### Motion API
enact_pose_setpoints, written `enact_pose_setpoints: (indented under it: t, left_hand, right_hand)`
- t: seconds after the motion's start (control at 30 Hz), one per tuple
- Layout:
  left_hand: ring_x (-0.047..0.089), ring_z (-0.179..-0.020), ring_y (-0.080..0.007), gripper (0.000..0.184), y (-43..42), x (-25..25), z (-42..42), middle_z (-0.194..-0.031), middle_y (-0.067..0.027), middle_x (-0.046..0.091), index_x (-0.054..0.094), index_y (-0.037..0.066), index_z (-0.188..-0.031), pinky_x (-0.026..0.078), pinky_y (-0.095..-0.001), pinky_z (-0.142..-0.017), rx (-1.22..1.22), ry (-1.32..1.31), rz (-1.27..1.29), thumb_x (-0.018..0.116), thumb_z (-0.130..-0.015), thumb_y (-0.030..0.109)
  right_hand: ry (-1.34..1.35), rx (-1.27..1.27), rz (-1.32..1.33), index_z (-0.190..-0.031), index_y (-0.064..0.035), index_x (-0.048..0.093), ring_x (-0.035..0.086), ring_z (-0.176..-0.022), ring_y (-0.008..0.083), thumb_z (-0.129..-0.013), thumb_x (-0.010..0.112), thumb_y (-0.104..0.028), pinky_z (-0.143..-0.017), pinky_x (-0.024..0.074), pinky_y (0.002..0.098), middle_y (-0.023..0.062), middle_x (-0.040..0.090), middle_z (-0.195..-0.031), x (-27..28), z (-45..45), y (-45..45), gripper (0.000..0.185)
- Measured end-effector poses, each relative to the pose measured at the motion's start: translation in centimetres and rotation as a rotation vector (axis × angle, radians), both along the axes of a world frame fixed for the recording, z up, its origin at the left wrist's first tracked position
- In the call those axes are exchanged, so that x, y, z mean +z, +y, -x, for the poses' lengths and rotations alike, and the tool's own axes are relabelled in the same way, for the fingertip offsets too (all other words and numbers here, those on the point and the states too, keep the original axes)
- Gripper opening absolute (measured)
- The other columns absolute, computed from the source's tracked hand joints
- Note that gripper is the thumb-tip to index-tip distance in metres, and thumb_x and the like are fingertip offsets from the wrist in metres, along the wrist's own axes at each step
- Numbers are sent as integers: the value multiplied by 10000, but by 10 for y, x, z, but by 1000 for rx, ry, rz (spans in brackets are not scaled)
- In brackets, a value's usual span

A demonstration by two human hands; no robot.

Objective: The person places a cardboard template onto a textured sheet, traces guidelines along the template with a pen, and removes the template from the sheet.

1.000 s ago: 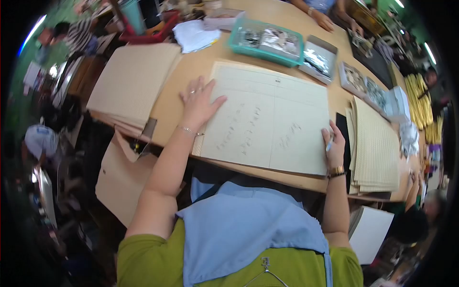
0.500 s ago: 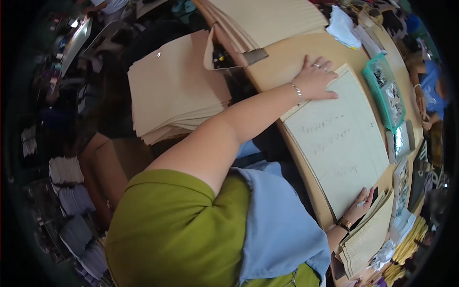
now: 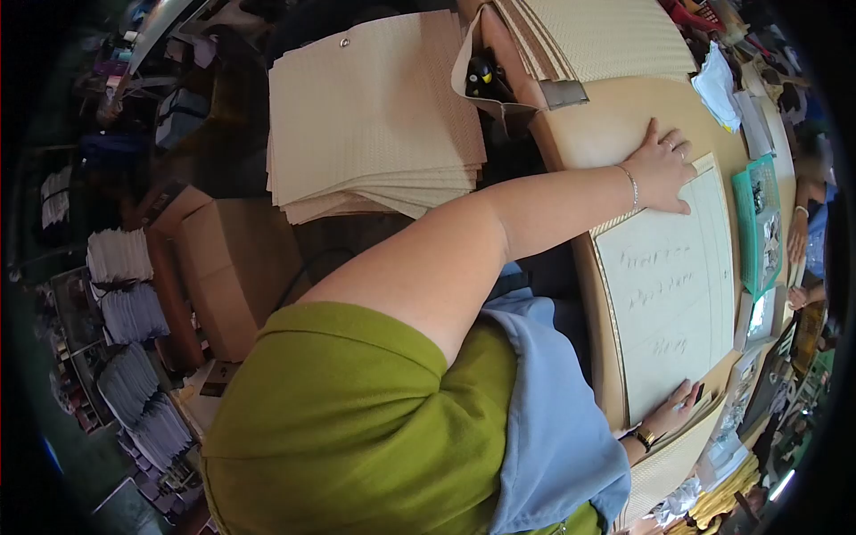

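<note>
Fingers (image 3: pixel 653 131) of the left hand (image 3: pixel 658 168) are spread flat and loose, pressing down rather than gripping: the thumb lies on the pale card (image 3: pixel 669 290), while the outermost finger reaches past its edge over the table (image 3: pixel 584 134). Under the palm, a ridged sheet (image 3: pixel 613 222) shows along that edge. The card stretches from the left thumb to the right hand (image 3: pixel 670 410), whose fingers are bent at the opposite end; whether they grasp the card or something else, I cannot tell.

With only flat pressure at the thumb end, a sideways push from the palm could make the card skid over the sheet, so the two would sit out of line. If the right fingers pulled harder than the left ones pressed, the card could swivel. Its near side, between the two hands, lies close to the table's rim, so a tug toward the body could leave it overhanging.

Just beside the right fingers, a stack (image 3: pixel 673 464) could be nudged askew by a careless wrist. Ahead of the left fingertips stands a tub (image 3: pixel 756 267); a swinging card corner might bump it.
</note>
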State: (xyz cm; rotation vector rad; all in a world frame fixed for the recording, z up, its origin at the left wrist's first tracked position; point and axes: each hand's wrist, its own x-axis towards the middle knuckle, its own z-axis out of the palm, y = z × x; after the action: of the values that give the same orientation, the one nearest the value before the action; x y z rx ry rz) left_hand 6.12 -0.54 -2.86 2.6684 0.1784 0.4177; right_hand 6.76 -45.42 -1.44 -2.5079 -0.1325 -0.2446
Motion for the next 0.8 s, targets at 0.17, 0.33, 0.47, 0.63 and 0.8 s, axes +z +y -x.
enact_pose_setpoints:
  t: [0.17, 0.33, 0.47, 0.63, 0.8]
  left_hand:
    - [248, -1409, -383, 659, -1, -1, 0, -1465, -206, 375, 566, 148, -1316, 112, -689, -1087, 3, -8, 20, 604, -815, 574]
    - [249, -1404, -382, 642, -2, 0, 1, -1460, -206, 375, 572, 136, -1304, 120, -685, -1087, 7, -27, 48, 612, -814, 548]
    - [317, -1370, -363, 606, 0, 8, 5, -1425, -193, 428, 587, 132, -1274, 154, -680, -1071, -2, -40, 75, 629, -807, 516]
    - [330, -1373, -346, 611, -4, 8, -1, -1425, -181, 445, 557, 158, -1309, 168, -684, -1071, -15, -33, -15, 610, -826, 529]
    - [224, -1435, -349, 649, -4, 13, -3, -1530, -152, 313, 495, 190, -1375, 125, -667, -1101, 6, 101, -68, 565, -855, 573]
  right_hand:
    - [-1, -6, -61, -1330, 43, 508, 563, -1069, 184, -966, 594, -271, -932, 455, 297, 159, 598, -1239, -5, -2, -3, 488]
    - [6, -38, -17, -1326, 43, 509, 567, -1032, 181, -959, 603, -266, -922, 455, 295, 150, 604, -1217, -6, -3, -5, 488]
    - [63, -49, -198, -1322, 32, 510, 573, -993, 172, -947, 619, -249, -893, 466, 300, 140, 617, -1170, -18, -3, -16, 481]
    - [1, -147, -241, -1282, -7, 574, 416, -640, 42, -889, 698, -214, -578, 366, 197, -53, 508, -723, -8, 10, 8, 462]
    - [14, -127, -458, -1265, -10, 589, 445, -633, 26, -852, 748, -189, -566, 371, 185, -62, 549, -737, -14, 11, 11, 477]
